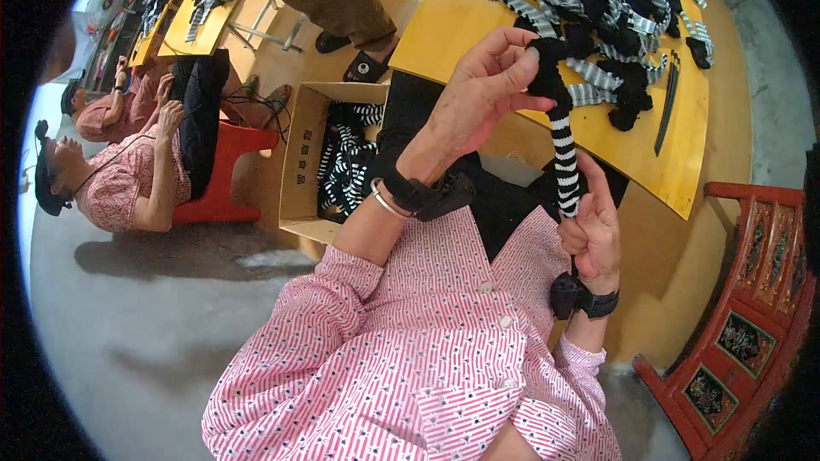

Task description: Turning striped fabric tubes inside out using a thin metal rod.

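Between my hands stretches a knitted black-and-white striped tube [564,152] with a fluffy black end [547,68], like a narrow sock. My left hand [489,90] pinches the black end with thumb and fingers, above the near edge of the yellow table. Lower down on the right, my right hand [591,226] is closed round the striped end, and its fingers partly hide the tip. Beyond them, a heap of similar black and grey-white striped knitted pieces [589,0] lies on the table [440,21]. Several thin dark sticks [667,111] lie beside the heap.
An open cardboard box [299,154] of striped pieces stands on the floor to my left. Farther left, people sit near a red stool [235,162] and a second yellow table [196,30]. Someone stands at the far side. A carved red chair [739,324] is at my right.
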`<state>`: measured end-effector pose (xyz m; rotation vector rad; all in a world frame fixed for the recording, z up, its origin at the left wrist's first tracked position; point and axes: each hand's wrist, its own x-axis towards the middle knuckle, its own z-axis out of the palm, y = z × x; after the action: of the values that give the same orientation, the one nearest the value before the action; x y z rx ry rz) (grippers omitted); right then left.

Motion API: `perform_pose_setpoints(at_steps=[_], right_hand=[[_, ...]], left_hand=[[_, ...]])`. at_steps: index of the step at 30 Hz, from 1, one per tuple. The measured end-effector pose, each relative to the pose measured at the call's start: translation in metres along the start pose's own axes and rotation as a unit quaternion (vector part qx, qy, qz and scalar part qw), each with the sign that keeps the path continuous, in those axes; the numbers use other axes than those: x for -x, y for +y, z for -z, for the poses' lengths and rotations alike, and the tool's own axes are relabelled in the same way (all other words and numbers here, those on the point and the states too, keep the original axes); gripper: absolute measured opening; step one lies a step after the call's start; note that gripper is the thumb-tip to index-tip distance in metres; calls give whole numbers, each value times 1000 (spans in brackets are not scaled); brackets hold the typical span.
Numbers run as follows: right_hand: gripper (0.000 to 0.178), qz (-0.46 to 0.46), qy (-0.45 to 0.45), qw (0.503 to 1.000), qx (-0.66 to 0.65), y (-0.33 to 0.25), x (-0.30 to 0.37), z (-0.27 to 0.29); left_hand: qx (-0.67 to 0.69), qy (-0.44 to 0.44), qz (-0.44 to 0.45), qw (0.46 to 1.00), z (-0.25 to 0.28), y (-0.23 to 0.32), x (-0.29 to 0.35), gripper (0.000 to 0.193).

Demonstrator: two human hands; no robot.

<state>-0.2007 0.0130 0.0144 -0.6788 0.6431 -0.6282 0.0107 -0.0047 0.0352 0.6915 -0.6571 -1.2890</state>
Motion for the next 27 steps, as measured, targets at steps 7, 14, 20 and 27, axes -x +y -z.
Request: perform_pose_setpoints(at_steps=[7, 14, 20, 27], right_hand=[[42, 8, 11, 1000, 19, 6, 1, 5], [41, 40, 17, 999, 24, 7, 2, 0], [39, 52, 24, 997, 45, 5, 2, 0], [38, 78, 42, 984, 157, -4, 3, 4]], left_hand=[[-34, 59, 28, 997, -5, -1, -1, 9], [78, 61, 46, 994, -7, -14, 4, 9], [71, 27, 87, 993, -8, -11, 7, 14], [-128, -11, -45, 991, -5, 14, 6, 25]])
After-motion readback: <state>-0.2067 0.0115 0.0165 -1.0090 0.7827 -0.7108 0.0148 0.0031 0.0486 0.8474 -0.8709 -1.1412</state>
